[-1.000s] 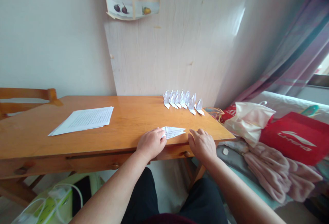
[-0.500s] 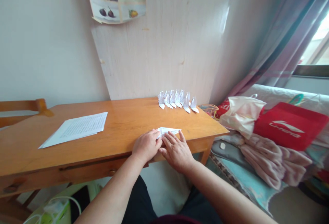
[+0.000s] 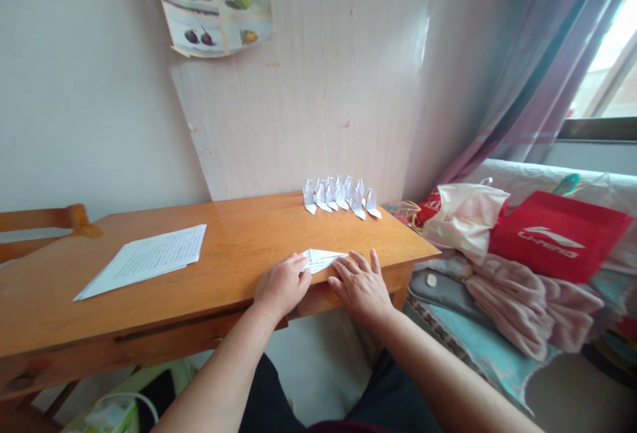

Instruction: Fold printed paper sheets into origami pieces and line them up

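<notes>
A piece of folded printed paper [image 3: 322, 260], narrowing to a point on the right, lies near the front edge of the wooden table. My left hand [image 3: 283, 284] grips its left end, thumb on the near side and fingers curled over the far side. At the pointed end rests my right hand [image 3: 362, 287], its fingers spread and flat, the thumb beside the paper's tip. Toward the back right stand several folded paper figures [image 3: 340, 195] in a tight group, their white tips upright.
A stack of written sheets [image 3: 144, 257] lies on the left of the table [image 3: 239, 227]. A wooden chair [image 3: 42, 221] stands beyond its left end. Right of the table are a red bag [image 3: 560, 237], a white bag [image 3: 465, 221] and a pink cloth [image 3: 512, 300].
My right hand has slid right along the paper to its pointed tip, uncovering the printed middle. The left hand keeps its place on the left end. The camera view has shifted slightly.
</notes>
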The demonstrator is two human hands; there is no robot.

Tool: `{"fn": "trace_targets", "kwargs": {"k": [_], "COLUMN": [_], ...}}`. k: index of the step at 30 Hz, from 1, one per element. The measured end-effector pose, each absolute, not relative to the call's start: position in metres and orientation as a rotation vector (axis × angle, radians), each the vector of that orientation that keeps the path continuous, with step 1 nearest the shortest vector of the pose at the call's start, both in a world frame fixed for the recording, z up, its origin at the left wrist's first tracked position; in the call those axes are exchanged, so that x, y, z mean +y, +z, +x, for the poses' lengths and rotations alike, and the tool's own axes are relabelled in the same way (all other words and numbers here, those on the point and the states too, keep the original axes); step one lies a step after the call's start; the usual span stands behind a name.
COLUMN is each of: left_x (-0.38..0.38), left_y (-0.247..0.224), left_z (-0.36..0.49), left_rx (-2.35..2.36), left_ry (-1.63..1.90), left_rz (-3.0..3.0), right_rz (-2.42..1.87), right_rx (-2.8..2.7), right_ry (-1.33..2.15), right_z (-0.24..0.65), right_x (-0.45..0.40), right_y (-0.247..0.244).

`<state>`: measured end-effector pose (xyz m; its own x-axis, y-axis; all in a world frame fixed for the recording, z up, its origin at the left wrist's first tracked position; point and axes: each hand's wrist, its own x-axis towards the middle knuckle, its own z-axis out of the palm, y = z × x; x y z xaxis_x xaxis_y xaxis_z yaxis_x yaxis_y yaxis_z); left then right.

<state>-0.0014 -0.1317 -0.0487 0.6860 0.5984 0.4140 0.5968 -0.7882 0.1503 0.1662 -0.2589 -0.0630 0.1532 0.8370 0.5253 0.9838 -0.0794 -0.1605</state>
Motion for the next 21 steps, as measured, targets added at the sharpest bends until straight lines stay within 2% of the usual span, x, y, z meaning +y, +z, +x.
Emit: {"fn": "trace_targets", "kwargs": {"k": [12, 21], "left_x": [-0.134, -0.145], "left_y": [-0.048, -0.048], "left_z": [-0.002, -0.013], "left_rx": [0.994, 0.876], "left_ry": [0.693, 0.712], "left_rz": [2.911, 2.945], "right_rz": [-1.933, -1.880], "right_rx": [-1.524, -1.860], "right_ry": [-0.478, -0.308], "right_z": [0.195, 0.190], "right_x": [-0.263, -0.252], "right_y": [-0.071, -0.061]}}
